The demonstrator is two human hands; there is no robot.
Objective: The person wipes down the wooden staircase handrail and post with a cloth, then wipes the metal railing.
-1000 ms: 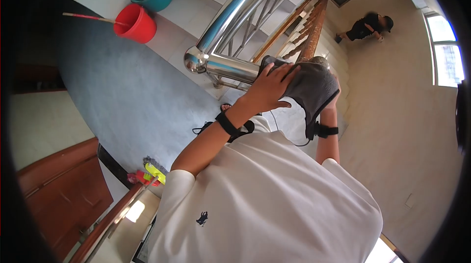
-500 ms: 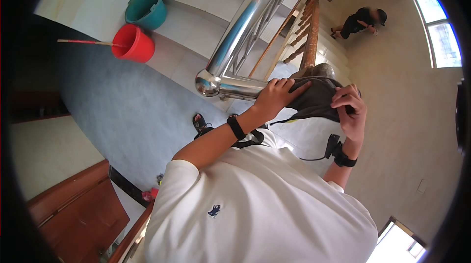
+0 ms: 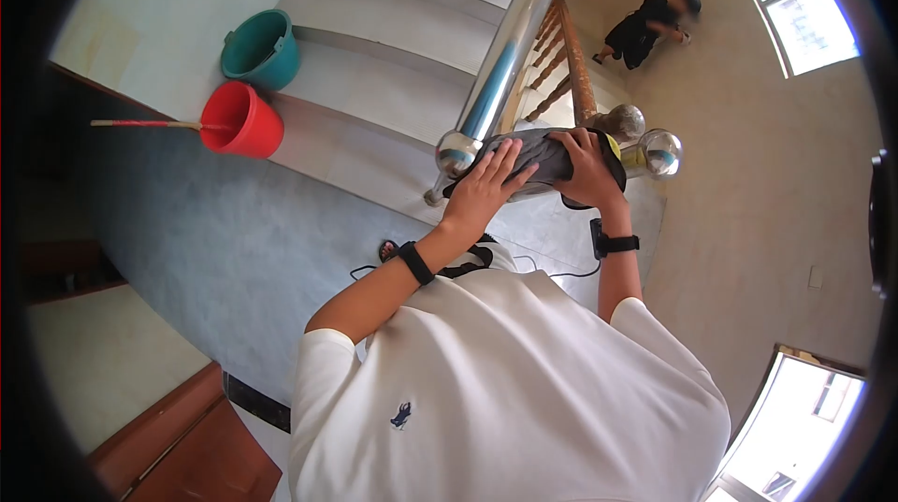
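A dark grey cloth (image 3: 541,154) with a yellow-trimmed edge lies draped over the short horizontal bar of the shiny metal railing (image 3: 510,81). My left hand (image 3: 485,186) rests on the cloth's left part, its fingers stretched out and lying flat. On the right end of the cloth, the fingers of my right hand (image 3: 593,173) curl over it and press it round the bar. A round metal end ball (image 3: 662,153) sticks out past the cloth on the right. Part of the bar is hidden under the cloth.
Pale stairs (image 3: 374,62) rise beyond the railing. On them stand a green bucket (image 3: 273,60) and a red bucket (image 3: 257,128) holding a stick (image 3: 140,124). A wooden banister (image 3: 578,72) runs behind. Farther off, a person in dark clothes (image 3: 641,29) stands by the wall.
The cloth now lies flatter over the bar, no longer held up at its right end. My right hand has come down onto it and moved left, uncovering the end ball. My view has shifted.
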